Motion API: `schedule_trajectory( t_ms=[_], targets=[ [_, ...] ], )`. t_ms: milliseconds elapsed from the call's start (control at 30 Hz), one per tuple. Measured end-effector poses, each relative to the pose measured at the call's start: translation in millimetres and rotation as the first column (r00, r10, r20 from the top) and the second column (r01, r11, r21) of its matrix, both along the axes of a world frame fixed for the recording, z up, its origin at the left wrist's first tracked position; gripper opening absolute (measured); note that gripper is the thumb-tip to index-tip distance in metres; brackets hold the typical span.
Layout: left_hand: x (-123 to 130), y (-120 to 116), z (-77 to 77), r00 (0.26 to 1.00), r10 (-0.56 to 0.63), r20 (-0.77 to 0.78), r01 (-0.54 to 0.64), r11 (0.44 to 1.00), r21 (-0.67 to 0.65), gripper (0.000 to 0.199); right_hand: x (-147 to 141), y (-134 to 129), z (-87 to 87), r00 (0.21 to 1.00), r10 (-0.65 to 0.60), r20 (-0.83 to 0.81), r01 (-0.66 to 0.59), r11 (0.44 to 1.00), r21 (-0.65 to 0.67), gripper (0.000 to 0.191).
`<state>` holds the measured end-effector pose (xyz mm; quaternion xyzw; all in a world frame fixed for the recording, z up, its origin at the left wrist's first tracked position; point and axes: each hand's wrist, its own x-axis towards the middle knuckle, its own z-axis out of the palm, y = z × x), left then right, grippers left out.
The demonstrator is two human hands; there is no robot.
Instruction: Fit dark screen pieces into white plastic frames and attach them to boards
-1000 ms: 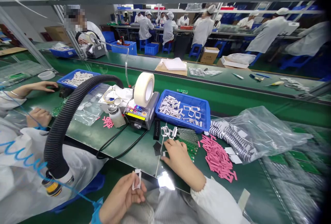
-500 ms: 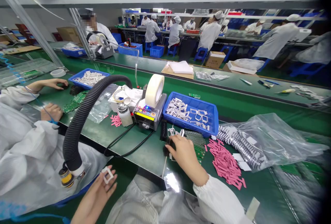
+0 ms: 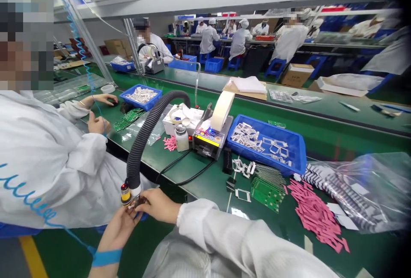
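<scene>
Having been moved from glossy green bench (image 3: 205,184), bare right hand (image 3: 159,205) is joined to left hand (image 3: 123,223) | fingertips bunched, pinched item indistinct | black corrugated hose (image 3: 140,143) ending just above | two-handed handling seemingly enabled

On the near bench (image 3: 212,186), two blue trays (image 3: 300,156) of white parts (image 3: 245,137), two piles of pink strips (image 3: 317,218), one tape dispenser (image 3: 206,147) and one bottle (image 3: 182,141) are counted.

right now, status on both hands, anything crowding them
Left hand and right hand meet below black ribbed hose. Small dark piece between them, details unclear. Yellow-and-black cylindrical device close above left hand.
</scene>
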<state>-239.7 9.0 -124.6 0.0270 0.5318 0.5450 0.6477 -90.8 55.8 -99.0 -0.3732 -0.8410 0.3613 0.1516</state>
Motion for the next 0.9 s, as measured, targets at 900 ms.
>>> schedule_trajectory(
  t_ms=[900],
  targets=[
    [195.3,-22.8,120.1,0.447,-0.893,0.059,0.711,0.395,0.582,0.040,221.1,-126.0,108.5,0.765,-0.541,-0.349,0.643,0.671,0.369,0.013]
  ],
)
